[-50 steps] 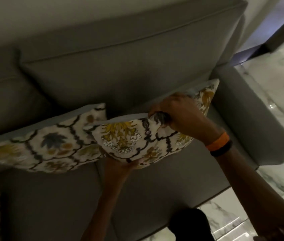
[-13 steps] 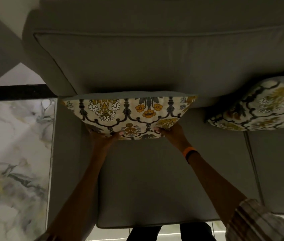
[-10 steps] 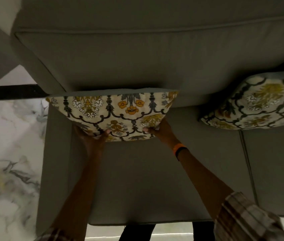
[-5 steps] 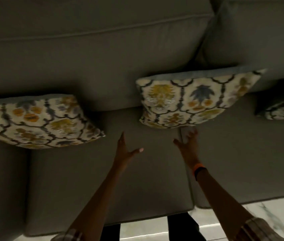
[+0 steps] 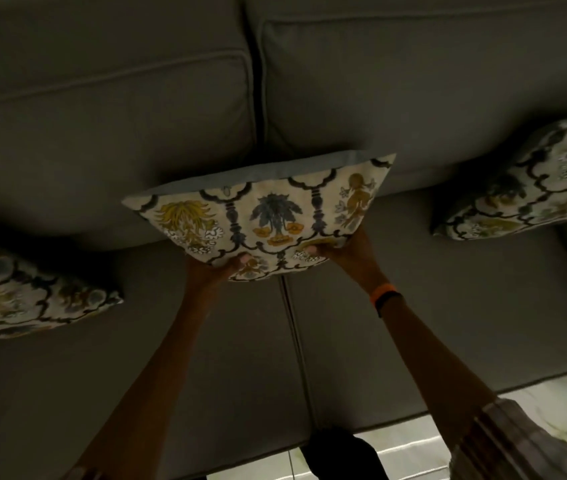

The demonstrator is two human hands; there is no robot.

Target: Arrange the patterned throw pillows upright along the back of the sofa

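Note:
A cream throw pillow with dark lattice and yellow and blue flowers, the middle pillow (image 5: 268, 216), stands against the grey sofa back (image 5: 396, 98) over the seam between two seat cushions. My left hand (image 5: 218, 271) grips its lower left edge, and my right hand (image 5: 342, 249) grips its lower right edge; an orange band sits on that wrist. A second patterned pillow (image 5: 22, 292) leans at the far left, partly cut off. A third patterned pillow (image 5: 531, 181) leans against the back at the far right.
The grey seat cushions (image 5: 448, 306) spread below the pillows, split by a seam (image 5: 292, 323). A strip of pale marble floor (image 5: 535, 403) shows past the sofa's front edge at the bottom right. My dark foot (image 5: 341, 455) stands at the bottom centre.
Half a second ago both hands were open and reaching toward the middle pillow. Now both grip its lower edge. The view has shifted so this pillow sits centred.

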